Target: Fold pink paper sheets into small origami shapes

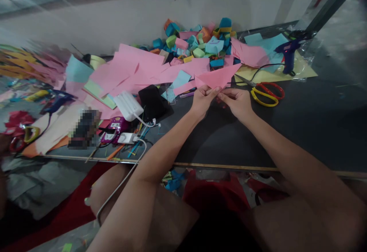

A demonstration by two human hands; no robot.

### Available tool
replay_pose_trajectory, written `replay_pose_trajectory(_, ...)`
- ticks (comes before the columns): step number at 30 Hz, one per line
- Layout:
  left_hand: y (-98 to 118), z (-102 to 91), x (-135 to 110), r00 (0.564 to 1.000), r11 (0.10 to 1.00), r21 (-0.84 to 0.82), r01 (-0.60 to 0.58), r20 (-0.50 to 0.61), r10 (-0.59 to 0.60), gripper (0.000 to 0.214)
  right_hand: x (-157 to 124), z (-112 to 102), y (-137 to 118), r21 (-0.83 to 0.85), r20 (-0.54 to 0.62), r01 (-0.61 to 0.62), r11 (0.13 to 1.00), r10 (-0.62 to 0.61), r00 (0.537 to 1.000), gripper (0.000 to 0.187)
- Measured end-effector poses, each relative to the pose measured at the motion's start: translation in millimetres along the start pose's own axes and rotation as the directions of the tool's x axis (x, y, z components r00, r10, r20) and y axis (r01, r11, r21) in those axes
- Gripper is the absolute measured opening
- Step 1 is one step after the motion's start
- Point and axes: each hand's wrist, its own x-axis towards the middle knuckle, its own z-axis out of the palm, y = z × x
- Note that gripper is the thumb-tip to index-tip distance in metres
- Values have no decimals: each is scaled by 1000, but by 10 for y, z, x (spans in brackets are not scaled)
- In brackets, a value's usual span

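Between my two hands is a pink sheet of paper [219,77], folded to a point at its upper right and raised a little above the dark table. My left hand [203,98] pinches its lower edge with thumb and fingers. Close beside it, my right hand [236,101] grips the same edge, thumb toward the left thumb. The fingertips under the paper are partly hidden. Scissors with red and yellow handles [268,93] lie just right of my right hand, blades pointing up and left.
Folded paper pieces [197,42] heap against the wall, with pink sheets [137,67] in front. A blue glue gun [288,55] stands at the back right. Left are a white power bank [128,105], a black pouch [151,101], a purple power strip [114,130] and trailing cables.
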Motion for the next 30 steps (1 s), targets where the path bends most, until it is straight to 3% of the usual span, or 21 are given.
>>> replay_pose_trajectory(7, 42, 62, -15, 994, 997, 19, 78, -76, -76, 18, -39, 26, -24, -39, -37, 58, 998, -60, 998, 37)
replay_pose_trajectory(12, 31, 58, -23, 996, 997, 36, 71, -53, -69, 30, -58, 27, -97, -55, -38, 126, 991, -128, 991, 31)
replay_pose_trajectory(16, 29, -11, 38, 992, 1000, -11, 2, -129, -4, 40, -63, 26, -119, -64, -51, 145, 987, -148, 988, 30)
replay_pose_trajectory(21, 143, -128, 136, 978, 1000, 2, -2, -207, 2, 29, -38, 13, -111, -36, -69, 132, 991, -134, 989, 31)
replay_pose_trajectory(25, 215, -194, 172, 986, 998, -51, -36, -166, 28, 8, 3, -13, -64, 18, -73, 175, 984, -173, 982, 33)
replay_pose_trajectory(30, 135, -245, 200, 989, 997, -17, -72, -132, 69, 21, 41, -41, -9, 46, -20, 95, 994, -94, 995, 46)
